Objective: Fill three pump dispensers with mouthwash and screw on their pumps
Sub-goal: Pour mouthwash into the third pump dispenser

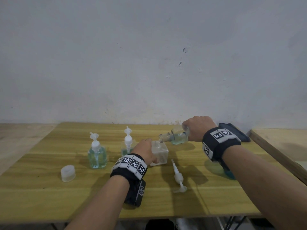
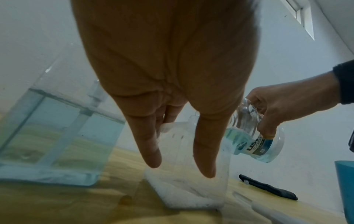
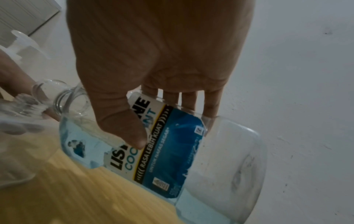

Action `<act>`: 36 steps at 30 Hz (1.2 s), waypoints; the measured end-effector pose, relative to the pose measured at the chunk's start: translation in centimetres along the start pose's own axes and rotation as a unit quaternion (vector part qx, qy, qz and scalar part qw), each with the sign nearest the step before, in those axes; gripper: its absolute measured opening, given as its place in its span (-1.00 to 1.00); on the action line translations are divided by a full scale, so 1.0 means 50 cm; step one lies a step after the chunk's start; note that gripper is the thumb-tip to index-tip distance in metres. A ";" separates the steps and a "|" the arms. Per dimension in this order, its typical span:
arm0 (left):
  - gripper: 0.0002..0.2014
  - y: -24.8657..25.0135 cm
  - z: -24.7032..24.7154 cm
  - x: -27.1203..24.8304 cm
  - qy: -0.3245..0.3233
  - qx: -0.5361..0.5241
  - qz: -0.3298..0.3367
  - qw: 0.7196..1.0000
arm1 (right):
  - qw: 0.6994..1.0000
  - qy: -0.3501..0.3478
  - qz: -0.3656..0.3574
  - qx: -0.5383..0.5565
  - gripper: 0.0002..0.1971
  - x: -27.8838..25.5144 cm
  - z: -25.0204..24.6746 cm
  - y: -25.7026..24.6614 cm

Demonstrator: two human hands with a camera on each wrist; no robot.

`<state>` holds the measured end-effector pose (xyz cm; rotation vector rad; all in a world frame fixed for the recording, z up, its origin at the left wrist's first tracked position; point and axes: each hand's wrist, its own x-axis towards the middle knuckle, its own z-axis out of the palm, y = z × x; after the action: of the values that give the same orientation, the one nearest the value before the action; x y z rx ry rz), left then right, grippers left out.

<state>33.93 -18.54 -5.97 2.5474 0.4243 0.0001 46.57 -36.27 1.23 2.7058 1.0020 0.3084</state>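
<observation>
My left hand (image 1: 152, 156) grips the clear square third dispenser (image 1: 161, 153) on the wooden table (image 1: 49, 196); thumb and fingers (image 2: 151, 151) lie along its sides, and it looks empty (image 2: 182, 186). My right hand (image 1: 191, 130) holds the mouthwash bottle (image 1: 177, 137) tilted left, its open mouth (image 3: 49, 94) right at the dispenser's neck (image 3: 25, 106). Blue liquid sits low in the bottle (image 3: 172, 151); I see no stream. Two dispensers with blue liquid and their pumps on stand at the left (image 1: 97, 155) and behind my left hand (image 1: 127, 145). A loose pump (image 1: 178, 177) lies in front.
A clear cap (image 1: 67, 173) stands at the front left. A blue cup-like thing (image 1: 230, 173) sits partly hidden under my right forearm. A dark flat object (image 1: 235, 131) lies at the back right by the wall. A second table edge (image 1: 274, 155) adjoins on the right.
</observation>
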 end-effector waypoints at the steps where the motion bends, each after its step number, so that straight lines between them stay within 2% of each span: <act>1: -0.09 0.000 0.000 0.000 0.000 0.001 0.000 1.000 | 1.000 -0.001 -0.002 -0.005 -0.82 0.000 -0.001 0.000; 8: -0.13 0.001 0.000 -0.001 0.002 0.003 0.002 1.000 | 1.000 -0.002 -0.003 -0.022 -0.86 0.003 -0.010 -0.003; 17: -0.20 0.000 -0.001 -0.001 0.003 -0.003 -0.001 1.000 | 0.999 0.010 -0.007 -0.047 -0.81 0.004 -0.020 -0.006; 36: -0.13 0.001 0.001 0.003 0.000 -0.009 -0.010 1.000 | 0.998 0.014 -0.015 -0.057 -0.77 0.010 -0.021 -0.006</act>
<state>34.08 -18.56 -5.98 2.5257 0.4477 -0.0035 46.48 -35.57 2.18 2.5883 1.0003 0.3868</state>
